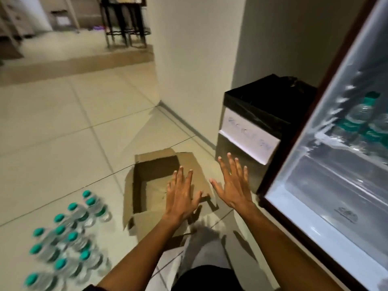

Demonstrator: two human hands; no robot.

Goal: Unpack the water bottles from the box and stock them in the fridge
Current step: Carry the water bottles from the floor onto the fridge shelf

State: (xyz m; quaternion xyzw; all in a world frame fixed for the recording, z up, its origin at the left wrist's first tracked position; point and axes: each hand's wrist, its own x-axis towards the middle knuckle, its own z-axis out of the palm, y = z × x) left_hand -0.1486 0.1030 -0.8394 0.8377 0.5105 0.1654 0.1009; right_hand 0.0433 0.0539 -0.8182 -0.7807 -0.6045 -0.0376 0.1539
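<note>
Head view. Both hands are held out flat with fingers spread, grasping nothing: the left hand (181, 196) above the open cardboard box (159, 185), the right hand (233, 185) just right of it, near the black bin (262, 114). The box stands on the tiled floor (63, 133), flaps out, its visible interior bare. A cluster of teal-capped water bottles (69, 238) stands on the floor well left of the hands. The open fridge (336, 175) at right holds more bottles on an upper shelf.
</note>
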